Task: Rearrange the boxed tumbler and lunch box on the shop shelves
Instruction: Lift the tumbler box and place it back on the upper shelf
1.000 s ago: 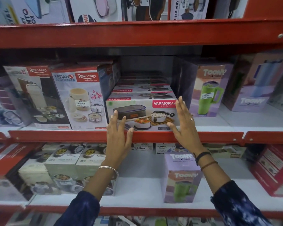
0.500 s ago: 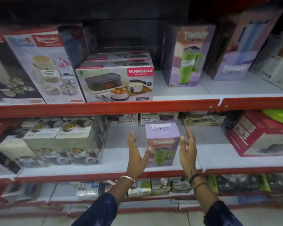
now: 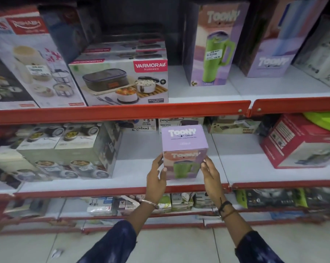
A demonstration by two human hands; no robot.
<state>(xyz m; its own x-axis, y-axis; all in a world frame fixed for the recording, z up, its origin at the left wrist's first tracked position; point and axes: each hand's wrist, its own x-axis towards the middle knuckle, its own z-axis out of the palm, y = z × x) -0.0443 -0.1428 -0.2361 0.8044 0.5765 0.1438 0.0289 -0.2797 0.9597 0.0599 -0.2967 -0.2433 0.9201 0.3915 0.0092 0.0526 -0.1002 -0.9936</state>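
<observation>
My left hand (image 3: pixel 156 179) and right hand (image 3: pixel 210 175) hold the tumbler box (image 3: pixel 184 141) near the shelf's (image 3: pixel 122 187) front edge, so I should squeeze both sides evenly.

A red box (image 3: pixel 301 141) right — stacked container boxes (image 3: pixel 65 149) left.
</observation>
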